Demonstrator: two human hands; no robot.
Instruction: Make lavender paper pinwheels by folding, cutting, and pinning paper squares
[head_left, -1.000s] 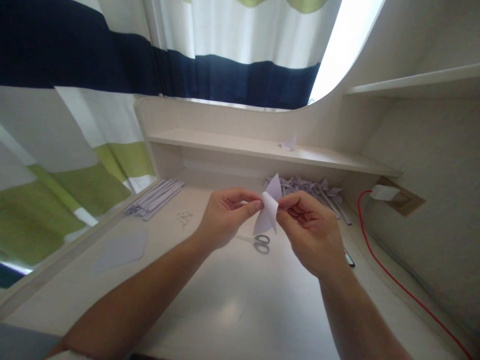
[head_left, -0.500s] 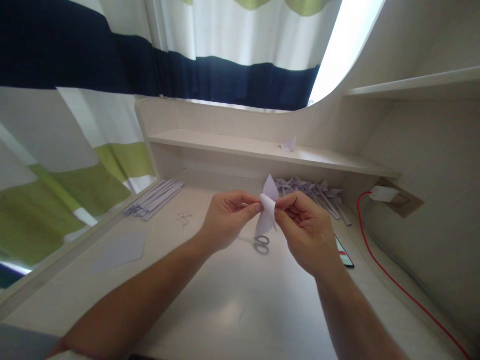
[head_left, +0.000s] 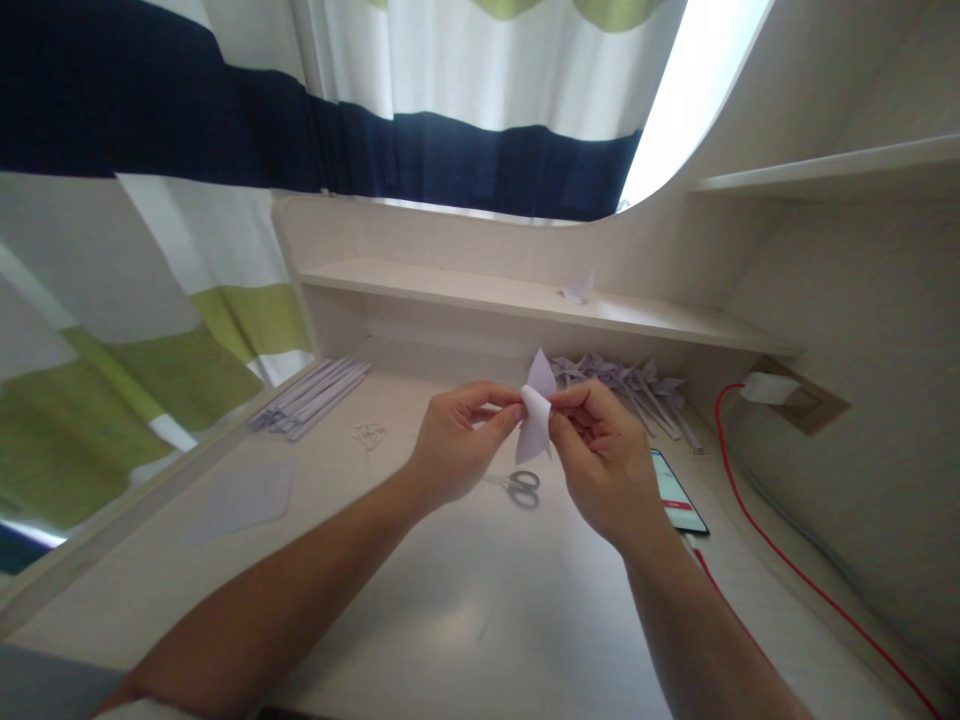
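Between my two hands is a pale lilac paper pinwheel (head_left: 535,415) with curled, pointed blades, held above the desk. My left hand (head_left: 463,435) pinches its left side between thumb and forefinger. On the right side, my right hand (head_left: 600,440) grips the paper with thumb and fingertips. Scissors (head_left: 522,490) with grey handles lie on the desk just below the paper, their blades partly behind my left hand. The pinwheel's centre is partly covered by my fingertips.
Rolled paper sticks (head_left: 319,395) lie at the left back. Finished pinwheels on sticks (head_left: 637,385) are heaped at the right back. Small pale pieces (head_left: 368,435) and paper sheets (head_left: 247,497) rest at left. A phone (head_left: 679,495) with a red cable lies at right. A shelf (head_left: 465,290) spans the back.
My right hand has shifted slightly left, baring more of the phone and its red cable. Both hands still hold the pinwheel, whose lower blade sits a little higher.
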